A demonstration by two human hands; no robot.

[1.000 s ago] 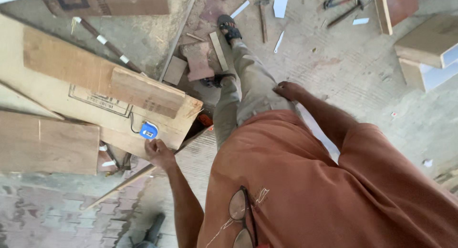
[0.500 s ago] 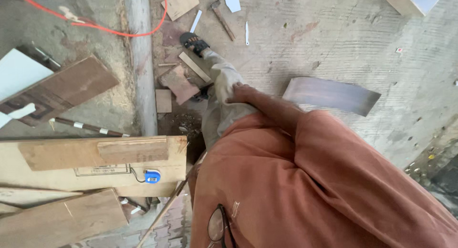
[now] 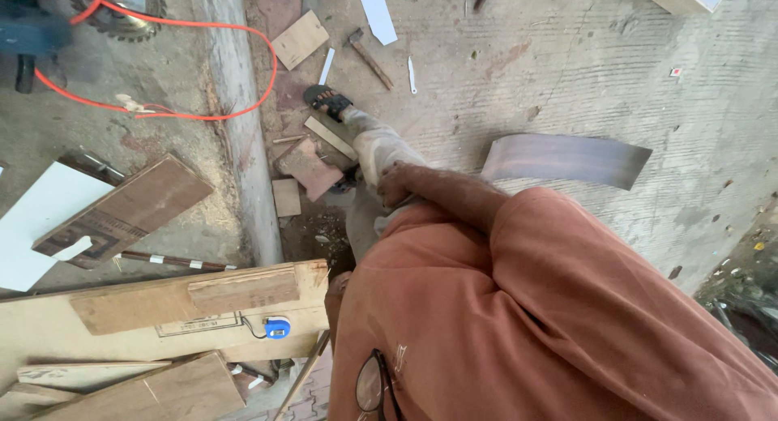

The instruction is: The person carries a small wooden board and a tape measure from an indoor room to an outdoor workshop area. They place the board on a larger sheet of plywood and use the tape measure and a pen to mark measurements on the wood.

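The pale plywood board (image 3: 49,332) lay flat at the lower left, its corner just beside the left hand (image 3: 335,295); a shorter brown plank (image 3: 186,299) lay on top of it and a small blue tape measure (image 3: 277,328) sat on its near edge; judged by its look, the board was stiff, rough-faced and fairly heavy, best taken by the long edge with both hands, well clear of splintered corners; the tape measure was light and hard (it would slide off if the board tipped). Most of the left hand was hidden by the orange shirt, so I cannot tell its grip; the right hand (image 3: 397,186) rested on the trouser leg, fingers curled in, pinching nothing. Farther out, a hammer (image 3: 369,56) and an orange cable (image 3: 203,113) lay on the concrete floor (image 3: 567,64).
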